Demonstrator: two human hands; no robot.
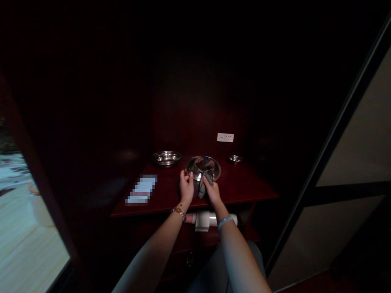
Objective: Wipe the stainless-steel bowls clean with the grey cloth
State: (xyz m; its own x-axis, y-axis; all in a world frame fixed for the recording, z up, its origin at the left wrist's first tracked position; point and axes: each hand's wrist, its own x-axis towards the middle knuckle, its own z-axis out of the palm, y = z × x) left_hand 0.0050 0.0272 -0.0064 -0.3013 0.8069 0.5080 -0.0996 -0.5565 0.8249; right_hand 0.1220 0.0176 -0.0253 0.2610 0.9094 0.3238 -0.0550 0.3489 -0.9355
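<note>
Above the dark red shelf, a shiny metal bowl [217, 166] is tilted with its inside or base toward me; I cannot tell which. My left hand [186, 188] grips the bowl's left rim, thumb on the near side. In my right hand [213, 190] is a grey cloth [200, 188], pressed against the near side of the bowl and hanging below it. Stacked metal bowls [166, 158] stand at the back left of the shelf. A small metal dish [234, 159] is at the back right.
The dark red shelf [244, 185] has a pixelated flat sheet [142, 190] at its left. A white socket panel [225, 137] is on the back wall. Under the shelf lies a white cylindrical object [214, 219]. A pale sliding panel [354, 122] stands at the right.
</note>
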